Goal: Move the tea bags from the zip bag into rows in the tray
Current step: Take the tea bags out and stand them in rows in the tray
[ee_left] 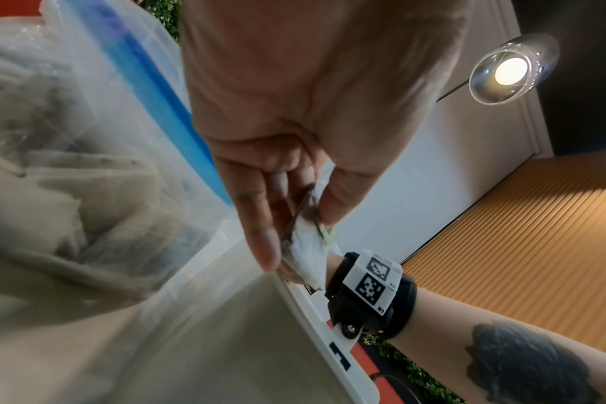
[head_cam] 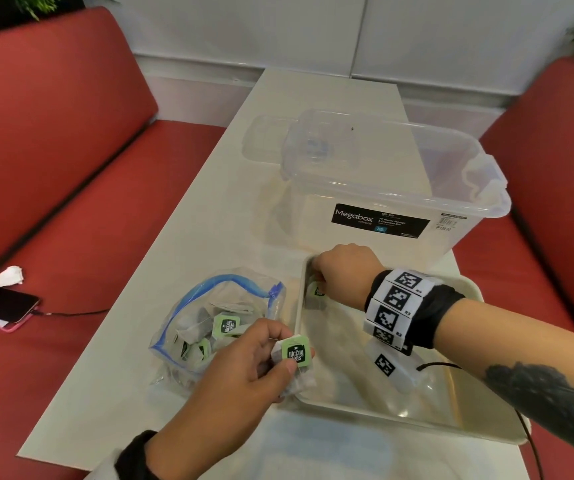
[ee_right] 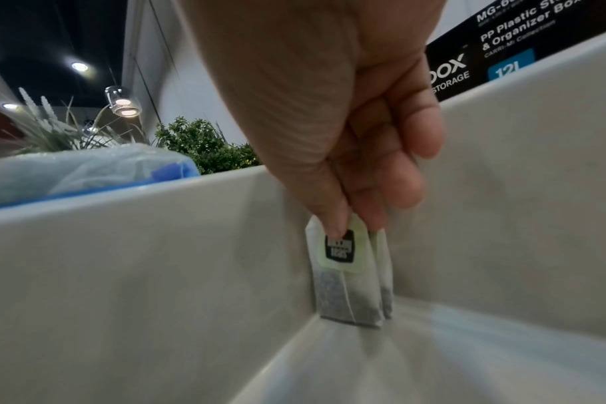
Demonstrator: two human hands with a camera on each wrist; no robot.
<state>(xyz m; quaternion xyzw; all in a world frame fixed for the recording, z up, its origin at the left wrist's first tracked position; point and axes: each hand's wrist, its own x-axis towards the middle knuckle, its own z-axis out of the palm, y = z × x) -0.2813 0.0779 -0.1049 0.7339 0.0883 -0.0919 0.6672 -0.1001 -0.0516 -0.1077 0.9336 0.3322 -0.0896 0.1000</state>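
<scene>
My right hand (ee_right: 357, 153) pinches a tea bag (ee_right: 350, 276) upright in the tray's (ee_right: 121, 259) far left corner, plain only from the wrist; my left hand (head_cam: 244, 362) grips another tea bag (head_cam: 294, 353).

R hand (head_cam: 342, 271) w/ tea bag (head_cam: 316, 295) in tray (head_cam: 399, 422) corner

The tea bag (head_cam: 295, 355) I pinch in my left hand (head_cam: 244, 372) has a green tag with black lettering. The zip bag (head_cam: 209, 327) is clear with a blue seal, the tray (head_cam: 399, 422) cream, my wristband (head_cam: 396, 306) black-and-white checked.
</scene>
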